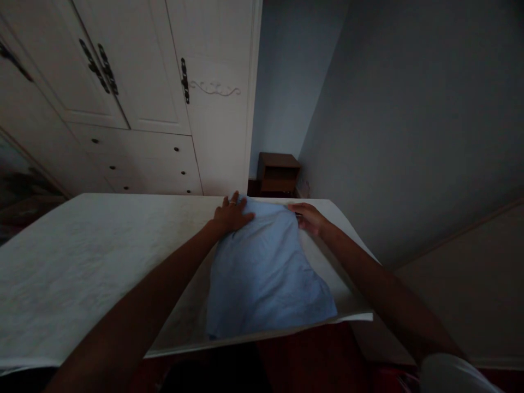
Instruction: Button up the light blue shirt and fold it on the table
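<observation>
A light blue garment [266,273] lies spread flat on a white covered surface [90,256], its near hem by the front edge. My left hand [232,214] rests flat on the garment's far left corner, fingers stretched out, a ring on one finger. At the far right corner my right hand [308,217] is curled over the cloth's edge, pinching it. Both arms reach forward across the surface.
A white wardrobe [135,93] with dark handles and drawers stands behind the surface. A small brown wooden cabinet [278,173] sits in the corner by the grey wall [409,125]. Dark red floor shows below the front edge.
</observation>
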`<state>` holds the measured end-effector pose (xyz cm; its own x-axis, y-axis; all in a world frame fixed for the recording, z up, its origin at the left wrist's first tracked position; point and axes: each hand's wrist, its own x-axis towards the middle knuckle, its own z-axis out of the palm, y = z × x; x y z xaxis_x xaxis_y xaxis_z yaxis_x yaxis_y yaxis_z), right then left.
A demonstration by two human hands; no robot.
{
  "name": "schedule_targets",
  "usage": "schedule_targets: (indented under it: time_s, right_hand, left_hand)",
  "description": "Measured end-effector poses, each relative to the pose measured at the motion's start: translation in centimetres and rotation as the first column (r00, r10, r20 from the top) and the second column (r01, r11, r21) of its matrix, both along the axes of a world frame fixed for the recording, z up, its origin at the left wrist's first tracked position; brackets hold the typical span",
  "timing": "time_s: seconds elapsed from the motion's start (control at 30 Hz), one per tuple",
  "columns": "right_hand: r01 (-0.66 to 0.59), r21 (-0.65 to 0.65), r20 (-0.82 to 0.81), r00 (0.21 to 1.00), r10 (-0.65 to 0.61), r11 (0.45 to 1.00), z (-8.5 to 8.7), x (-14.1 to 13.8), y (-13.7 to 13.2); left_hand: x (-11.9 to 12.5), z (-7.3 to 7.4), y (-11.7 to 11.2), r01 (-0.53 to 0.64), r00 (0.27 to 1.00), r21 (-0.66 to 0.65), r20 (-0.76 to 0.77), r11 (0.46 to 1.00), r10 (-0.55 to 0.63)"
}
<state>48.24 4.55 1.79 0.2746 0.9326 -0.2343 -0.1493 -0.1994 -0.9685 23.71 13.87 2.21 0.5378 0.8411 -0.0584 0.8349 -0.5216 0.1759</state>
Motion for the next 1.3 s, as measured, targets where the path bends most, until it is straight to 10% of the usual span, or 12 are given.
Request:
schedule_targets:
  time_s: [0.3,0.57,0.83,1.07,1.3]
  right_hand:
    - [-0.273,-0.294,0.086,0.947,0.309,0.916,2.6,-0.7,-7.0]
    - [-0.040,-0.240,0.224,0.970,0.095,0.970,0.6,0.0,-9.2]
    - [-0.099,0.231,0.690,0.718,-0.091,0.968,0.8,-1.5,-9.6]
    - [-0.399,0.253,0.914,0.398,-0.083,0.881,2.8,-6.4,-3.9]
    - [-0.620,0.095,0.986,0.166,0.011,0.779,1.6,-13.7,4.6]
  left_hand:
    - [-0.1,-0.6,0.2,0.029,0.999,0.035,0.011,0.999,-0.030]
    - [-0.5,-0.5,0.2,0.052,0.999,0.062,-0.007,0.997,-0.052]
    - [-0.3,1.1,-1.1,0.059,0.998,0.148,-0.027,0.987,-0.055]
    - [-1.7,4.3,-8.8,0.198,0.970,0.340,0.068,0.920,-0.234]
    - [-6.1,1.1,-18.9,0.271,0.946,0.313,0.085,0.910,-0.311]
